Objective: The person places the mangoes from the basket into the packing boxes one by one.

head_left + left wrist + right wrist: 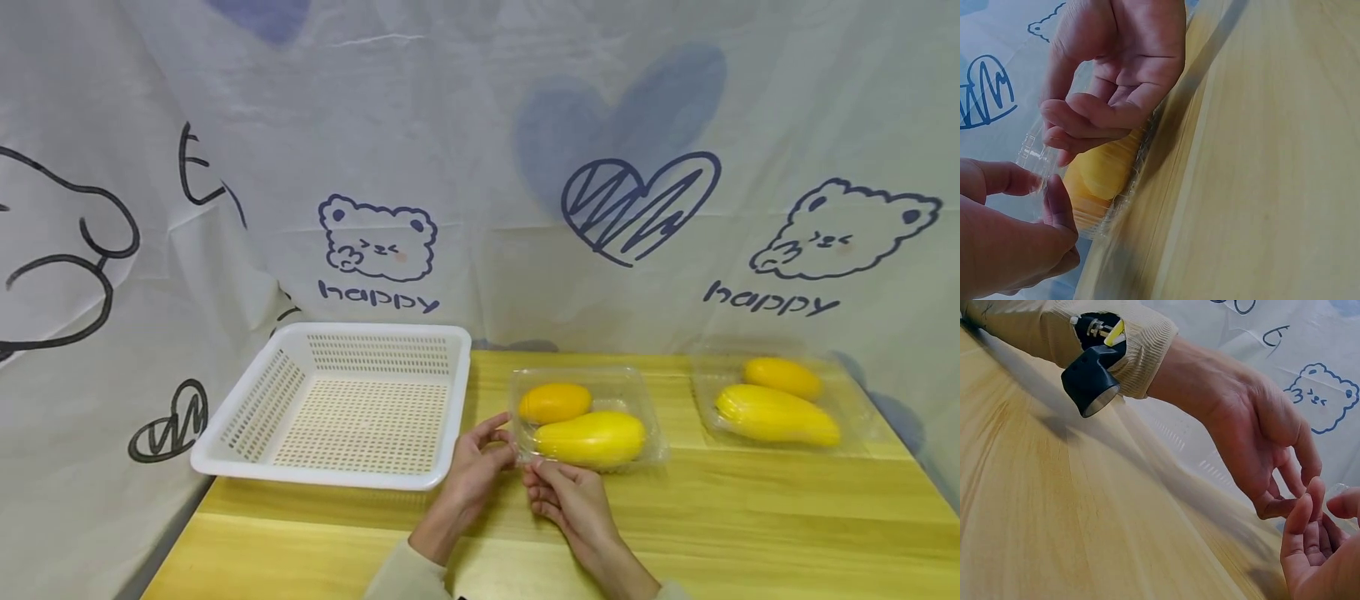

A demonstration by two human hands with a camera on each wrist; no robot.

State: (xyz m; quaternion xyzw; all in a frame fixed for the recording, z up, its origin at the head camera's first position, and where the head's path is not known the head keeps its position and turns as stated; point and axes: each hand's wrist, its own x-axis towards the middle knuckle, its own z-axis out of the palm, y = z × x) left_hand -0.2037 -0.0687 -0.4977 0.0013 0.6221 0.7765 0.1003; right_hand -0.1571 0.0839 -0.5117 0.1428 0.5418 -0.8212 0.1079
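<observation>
A clear plastic container (pixel 656 446) lies on the table with an orange mango-like fruit (pixel 555 403) and a longer yellow fruit (pixel 592 438) inside. At its left edge, my left hand (pixel 477 467) pinches the clear plastic between thumb and finger; the left wrist view shows this left hand (pixel 1016 231) gripping a thin, crinkled part. My right hand (pixel 573 504) holds the front left corner with curled fingers and thumb. In the right wrist view, the right hand (pixel 1329 556) is close by the left hand (pixel 1254 431), and most of the container is hidden.
Left of the hands stands a white slotted basket (pixel 330 477) with nothing in it. A second clear container (pixel 705 417), holding two similar fruits, is at the right. Behind the wooden table (pixel 750 525) hangs a printed white cloth (pixel 487 167).
</observation>
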